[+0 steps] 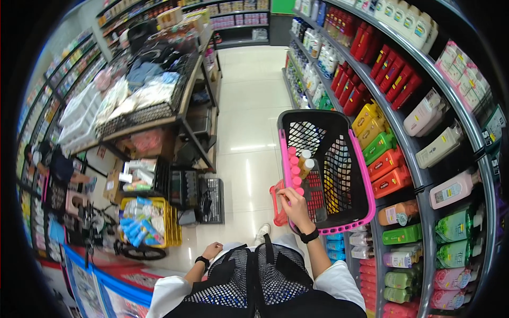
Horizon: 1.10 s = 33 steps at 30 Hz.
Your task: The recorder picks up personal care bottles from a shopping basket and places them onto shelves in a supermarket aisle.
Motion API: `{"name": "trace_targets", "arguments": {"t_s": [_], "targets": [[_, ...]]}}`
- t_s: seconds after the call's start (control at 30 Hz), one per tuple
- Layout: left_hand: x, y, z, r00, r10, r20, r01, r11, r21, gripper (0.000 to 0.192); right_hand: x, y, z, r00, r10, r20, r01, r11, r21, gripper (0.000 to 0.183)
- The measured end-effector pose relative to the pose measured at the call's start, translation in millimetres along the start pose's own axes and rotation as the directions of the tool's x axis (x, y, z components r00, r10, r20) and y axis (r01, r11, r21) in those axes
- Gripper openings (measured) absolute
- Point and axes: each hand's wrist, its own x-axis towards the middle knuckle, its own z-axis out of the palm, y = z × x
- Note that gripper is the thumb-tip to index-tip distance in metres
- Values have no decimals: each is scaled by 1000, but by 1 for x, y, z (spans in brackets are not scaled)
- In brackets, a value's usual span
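A black mesh shopping basket with a pink rim stands in front of me on the right. Inside it, a row of bottles with pink caps lines the left side, beside white-capped bottles with yellowish bodies. My right hand is at the basket's near left rim, its fingers bent by the nearest pink cap; whether they grip anything is hidden. A red plastic handle or flap sticks out left of the basket. My left hand hangs low by my thigh, fingers curled, with no object visible in it.
Shelves of shampoo and wash bottles curve along the right. A rack table piled with clothes stands left of the tiled aisle. Below it are a yellow crate of packets, a black crate and a bicycle wheel. A person is at far left.
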Motion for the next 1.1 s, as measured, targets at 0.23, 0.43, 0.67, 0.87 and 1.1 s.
{"name": "trace_targets", "arguments": {"t_s": [0.23, 0.43, 0.67, 0.87, 1.1], "targets": [[72, 50, -40, 979, 56, -196, -109, 957, -270, 21, 13, 28, -25, 989, 145, -39, -149, 979, -140, 10], [162, 81, -82, 991, 136, -8, -136, 987, -84, 24, 17, 51, -51, 863, 502, 55, -477, 845, -242, 20], [253, 123, -152, 955, 41, 292, -101, 976, 193, 26, 25, 108, -33, 714, 694, -87, -671, 644, -367, 41], [278, 156, -212, 951, -24, 308, 98, 969, -226, 20, 33, 191, 4, 569, 794, -213, -795, 465, -391, 64], [202, 76, -229, 946, -298, 125, 323, 855, -406, 21, -28, 255, 15, 358, 902, -243, -869, 227, -439, 84]]}}
